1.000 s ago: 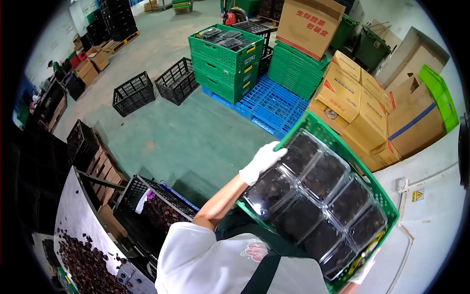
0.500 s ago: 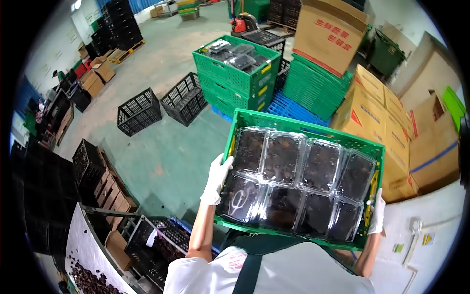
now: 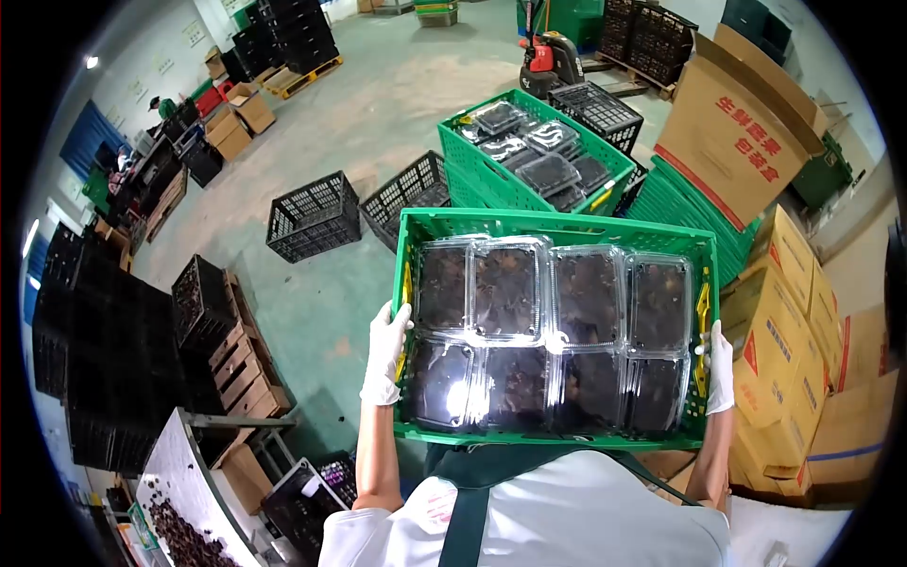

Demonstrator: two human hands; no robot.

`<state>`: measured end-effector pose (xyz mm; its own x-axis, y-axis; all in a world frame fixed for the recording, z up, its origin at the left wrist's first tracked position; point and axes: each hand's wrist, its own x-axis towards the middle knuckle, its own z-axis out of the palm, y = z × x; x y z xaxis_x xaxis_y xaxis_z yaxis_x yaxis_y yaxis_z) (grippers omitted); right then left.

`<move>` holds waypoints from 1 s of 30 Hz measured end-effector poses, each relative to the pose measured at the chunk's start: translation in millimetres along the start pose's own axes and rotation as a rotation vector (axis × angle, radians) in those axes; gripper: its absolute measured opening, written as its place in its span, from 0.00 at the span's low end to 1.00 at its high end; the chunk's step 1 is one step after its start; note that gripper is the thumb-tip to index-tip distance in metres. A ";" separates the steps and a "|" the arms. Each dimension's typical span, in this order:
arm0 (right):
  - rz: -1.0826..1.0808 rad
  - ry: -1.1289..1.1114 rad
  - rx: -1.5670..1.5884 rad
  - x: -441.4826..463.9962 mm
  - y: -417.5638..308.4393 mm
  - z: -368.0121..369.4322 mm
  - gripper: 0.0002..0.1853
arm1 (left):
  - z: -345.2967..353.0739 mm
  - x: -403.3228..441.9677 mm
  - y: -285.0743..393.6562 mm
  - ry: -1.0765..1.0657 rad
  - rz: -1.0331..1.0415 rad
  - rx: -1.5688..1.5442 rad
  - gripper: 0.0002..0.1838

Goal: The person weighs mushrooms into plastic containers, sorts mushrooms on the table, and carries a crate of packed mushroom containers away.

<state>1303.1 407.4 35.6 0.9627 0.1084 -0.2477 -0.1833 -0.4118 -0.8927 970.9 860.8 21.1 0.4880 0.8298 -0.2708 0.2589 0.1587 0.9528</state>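
Note:
A green plastic crate (image 3: 557,223) is held in front of my body, level, between both hands. Inside it lie several clear lidded plastic boxes (image 3: 505,288) in two rows, filled with something dark brown. My left hand (image 3: 385,354), in a white glove, grips the crate's left end by the yellow handle piece. At the opposite end my right hand (image 3: 718,367), also gloved in white, is closed on the rim; part of its fingers is hidden by the crate wall. Beyond the crate stands a green crate stack (image 3: 453,151), its top one holding more clear boxes (image 3: 548,175).
Two black crates (image 3: 312,217) sit on the floor ahead. To the right are an open carton (image 3: 737,123) on stacked green crates (image 3: 694,203) and yellow cartons (image 3: 779,350). A metal table (image 3: 203,491) with dark pieces is at lower left. A pallet jack (image 3: 548,64) stands behind.
My view has turned, so the surroundings sit further right. The held crate has levelled from its slant and swung slightly left, nearer the crate stack in view. Both hands keep their hold.

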 end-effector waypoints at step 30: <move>0.268 0.361 0.339 295.1 -186.0 242.5 0.25 | 260.5 689.7 275.3 -0.511 0.591 0.457 0.23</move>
<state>1573.1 735.4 37.2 0.8698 -0.3011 -0.3908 -0.4268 -0.0619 -0.9022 1596.0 1337.4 60.9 0.9291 0.3520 0.1136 0.1010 -0.5367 0.8377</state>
